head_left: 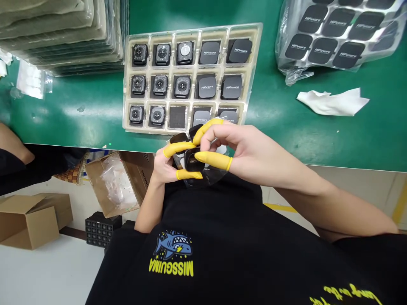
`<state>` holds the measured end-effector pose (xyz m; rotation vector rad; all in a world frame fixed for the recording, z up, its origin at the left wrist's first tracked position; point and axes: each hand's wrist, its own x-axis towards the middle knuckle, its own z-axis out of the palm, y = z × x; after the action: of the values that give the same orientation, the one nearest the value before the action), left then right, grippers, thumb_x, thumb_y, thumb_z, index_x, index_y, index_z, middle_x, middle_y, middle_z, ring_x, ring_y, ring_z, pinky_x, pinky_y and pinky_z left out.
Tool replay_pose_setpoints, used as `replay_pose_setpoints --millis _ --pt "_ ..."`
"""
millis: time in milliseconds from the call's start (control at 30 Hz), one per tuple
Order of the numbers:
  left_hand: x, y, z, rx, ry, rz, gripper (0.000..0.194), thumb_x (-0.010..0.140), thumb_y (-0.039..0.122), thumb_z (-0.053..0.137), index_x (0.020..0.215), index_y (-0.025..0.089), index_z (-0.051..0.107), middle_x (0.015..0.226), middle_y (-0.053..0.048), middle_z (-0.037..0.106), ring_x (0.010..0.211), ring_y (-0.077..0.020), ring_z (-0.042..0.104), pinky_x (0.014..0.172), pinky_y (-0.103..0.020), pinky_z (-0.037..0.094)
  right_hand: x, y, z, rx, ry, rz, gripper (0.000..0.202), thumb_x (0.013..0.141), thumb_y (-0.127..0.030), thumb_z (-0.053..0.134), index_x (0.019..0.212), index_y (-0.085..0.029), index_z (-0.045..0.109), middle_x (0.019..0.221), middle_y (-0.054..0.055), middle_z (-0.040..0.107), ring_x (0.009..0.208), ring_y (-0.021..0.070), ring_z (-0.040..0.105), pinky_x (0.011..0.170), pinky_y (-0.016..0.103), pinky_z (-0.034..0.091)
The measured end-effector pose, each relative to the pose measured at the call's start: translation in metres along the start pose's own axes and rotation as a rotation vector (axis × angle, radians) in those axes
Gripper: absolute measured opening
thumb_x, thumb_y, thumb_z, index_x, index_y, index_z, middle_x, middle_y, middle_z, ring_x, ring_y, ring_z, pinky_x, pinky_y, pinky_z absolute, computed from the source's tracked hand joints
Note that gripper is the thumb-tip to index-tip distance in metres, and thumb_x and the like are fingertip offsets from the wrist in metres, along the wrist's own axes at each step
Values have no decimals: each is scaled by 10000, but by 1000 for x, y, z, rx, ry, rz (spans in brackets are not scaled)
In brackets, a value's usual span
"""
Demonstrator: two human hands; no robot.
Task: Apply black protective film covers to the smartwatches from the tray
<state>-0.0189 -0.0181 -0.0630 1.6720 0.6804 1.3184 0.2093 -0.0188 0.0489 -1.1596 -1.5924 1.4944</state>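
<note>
My left hand (163,168), in yellow finger cots, grips a black smartwatch (194,161) just in front of the table edge. My right hand (249,148) meets it there, its cot-covered thumb and forefinger closed at the watch's face; what lies between them is hidden. Beneath both hands is a clear sheet with black square films (216,173), partly covered by the fingers. Beyond them lies a plastic tray (190,132) with face-down watches (160,86) on its left and HiFuture-marked faces (207,87) on its right. One front-row pocket (177,117) holds no watch.
Stacked trays (63,38) rise at the back left. A clear bag of HiFuture-marked black squares (338,23) lies at the back right, with a white cloth (333,103) nearer. Below the table stand cardboard boxes (43,226). Another person's arm (14,146) shows at left.
</note>
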Motion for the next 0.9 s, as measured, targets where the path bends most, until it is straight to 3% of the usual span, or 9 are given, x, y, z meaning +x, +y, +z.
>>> replay_pose_setpoints --millis 200,400,600,800,900 --pt "-5 -1 -1 67 -14 -76 846 536 631 1088 1257 263 843 1092 -72 887 950 -294 878 900 -412 741 0 2 2 -20 9 -29 186 999 -308 752 849 -237 668 1037 57 747 892 217 655 794 358 578" --pt "-6 -3 -1 36 36 -11 852 563 601 1092 1305 275 831 1086 -62 894 894 -262 879 832 -357 736 1 3 1 -15 -8 -25 174 992 -276 743 837 -245 669 993 41 736 842 206 644 760 355 570" --pt "-6 -2 -3 66 1 -68 854 512 613 1101 1251 265 851 1060 -62 892 902 -275 879 845 -377 739 2 4 0 -13 -14 -22 161 983 -288 756 847 -243 682 1021 54 743 878 225 661 765 373 569" --pt "-5 0 -4 21 9 -65 778 627 660 1043 1267 262 848 1056 -70 894 921 -264 877 862 -364 733 3 4 0 -5 -29 -9 135 981 -269 747 860 -244 693 1027 51 743 903 229 660 765 369 550" --pt "-5 0 -4 28 15 -49 804 612 649 1053 1282 256 844 1052 -72 892 905 -261 875 849 -359 730 3 4 0 -6 -32 -9 117 980 -259 745 874 -245 698 1030 52 741 908 232 660 770 377 548"
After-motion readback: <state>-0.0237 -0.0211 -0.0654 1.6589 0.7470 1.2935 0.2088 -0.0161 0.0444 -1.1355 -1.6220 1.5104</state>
